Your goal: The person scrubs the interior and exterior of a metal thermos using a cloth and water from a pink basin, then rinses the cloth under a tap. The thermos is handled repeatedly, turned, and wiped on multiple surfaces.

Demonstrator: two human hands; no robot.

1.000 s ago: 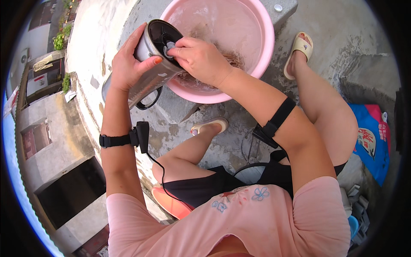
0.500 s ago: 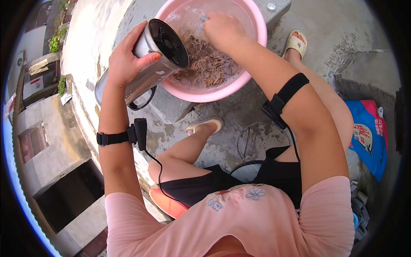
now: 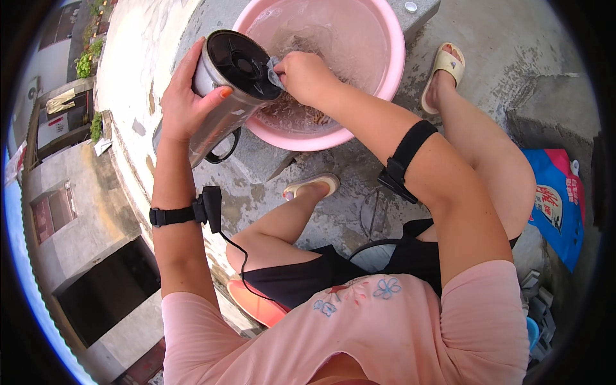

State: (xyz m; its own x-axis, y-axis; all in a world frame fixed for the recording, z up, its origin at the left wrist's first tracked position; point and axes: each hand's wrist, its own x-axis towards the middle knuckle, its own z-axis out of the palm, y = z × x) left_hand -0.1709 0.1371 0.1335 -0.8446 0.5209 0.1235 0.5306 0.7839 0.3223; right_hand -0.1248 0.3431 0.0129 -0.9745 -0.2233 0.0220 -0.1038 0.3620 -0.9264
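My left hand [image 3: 189, 106] is wrapped round a steel cylindrical vessel [image 3: 221, 122], lying tilted with its round black end [image 3: 234, 59] facing up and a black loop handle below. My right hand [image 3: 295, 77] pinches a small crumpled, pale, translucent piece [image 3: 274, 72] against the edge of the black end. Behind them a pink basin [image 3: 301, 142] holds cloudy water with a brownish, stringy soaking mass [image 3: 317, 115], partly hidden by my right hand and arm.
The basin rests on a concrete slab [image 3: 256, 157], with a small white cap [image 3: 410, 7] near its corner. My slippered feet are below and right. A blue-and-pink bag [image 3: 558, 205] lies at the right, a red-orange stool [image 3: 253, 301] is under me, buildings stand at left.
My right hand dipped into the basin water half a second ago and is now back at the vessel's black end with the pale piece. My left hand still holds the vessel.
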